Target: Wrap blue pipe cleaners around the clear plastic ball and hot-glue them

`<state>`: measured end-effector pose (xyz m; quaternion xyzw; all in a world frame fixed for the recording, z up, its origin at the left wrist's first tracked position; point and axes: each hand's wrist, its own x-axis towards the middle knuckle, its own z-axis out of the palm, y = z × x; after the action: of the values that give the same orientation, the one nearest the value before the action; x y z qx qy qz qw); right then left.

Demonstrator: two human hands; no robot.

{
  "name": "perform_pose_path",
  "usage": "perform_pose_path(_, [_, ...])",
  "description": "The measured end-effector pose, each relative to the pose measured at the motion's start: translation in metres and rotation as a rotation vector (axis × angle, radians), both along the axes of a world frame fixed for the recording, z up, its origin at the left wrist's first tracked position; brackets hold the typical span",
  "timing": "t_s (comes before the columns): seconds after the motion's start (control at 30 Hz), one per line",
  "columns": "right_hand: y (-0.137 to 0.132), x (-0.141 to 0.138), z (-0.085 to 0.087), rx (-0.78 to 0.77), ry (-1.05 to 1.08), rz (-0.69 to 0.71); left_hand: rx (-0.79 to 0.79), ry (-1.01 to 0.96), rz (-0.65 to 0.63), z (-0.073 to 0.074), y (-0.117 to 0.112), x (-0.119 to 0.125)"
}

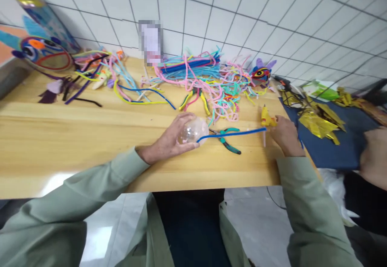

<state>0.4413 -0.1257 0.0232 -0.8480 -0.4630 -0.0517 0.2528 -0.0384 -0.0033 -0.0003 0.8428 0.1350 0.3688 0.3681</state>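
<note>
Left hand (169, 140) around clear ball (193, 131) on table (75, 138)

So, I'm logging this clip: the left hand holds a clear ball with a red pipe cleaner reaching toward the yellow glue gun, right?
Not quite: the pipe cleaner is blue, not red. The head view shows the left hand holding the clear ball, with that blue strand reaching toward the yellow glue gun.

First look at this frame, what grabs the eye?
A bright tangle of pipe cleaners sprawls across the back of the wooden table. At the front edge the left hand grips a clear ball with a blue pipe cleaner running toward the right hand beside a yellow glue gun. Gold foil glints on the right.
</note>
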Motion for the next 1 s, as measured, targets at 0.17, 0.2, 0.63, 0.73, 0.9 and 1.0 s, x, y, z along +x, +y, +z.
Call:
perform_pose_path(0.17, [-0.006,0.027,-0.025,-0.067,-0.154,0.048,0.027,-0.028,0.020,-0.007,0.006,0.001])
perform_pose_path(0.2, [-0.006,0.032,-0.029,-0.083,-0.177,0.050,0.043,-0.037,0.028,-0.008,0.007,0.002])
perform_pose_path(0.63, [-0.026,-0.033,0.015,-0.068,-0.186,0.376,-0.072,-0.045,0.066,-0.013,0.009,-0.003])
perform_pose_path(0.73, [-0.031,-0.082,0.023,0.023,-0.078,0.575,-0.158,-0.062,0.060,-0.010,0.007,-0.003])
perform_pose_path(0.9, [-0.008,-0.136,0.012,0.065,-0.007,0.995,-0.345,-0.064,0.028,-0.002,0.002,-0.003])
perform_pose_path(1.0, [0.008,-0.150,0.004,0.068,0.031,1.066,-0.460,-0.077,0.003,-0.001,0.000,-0.001])
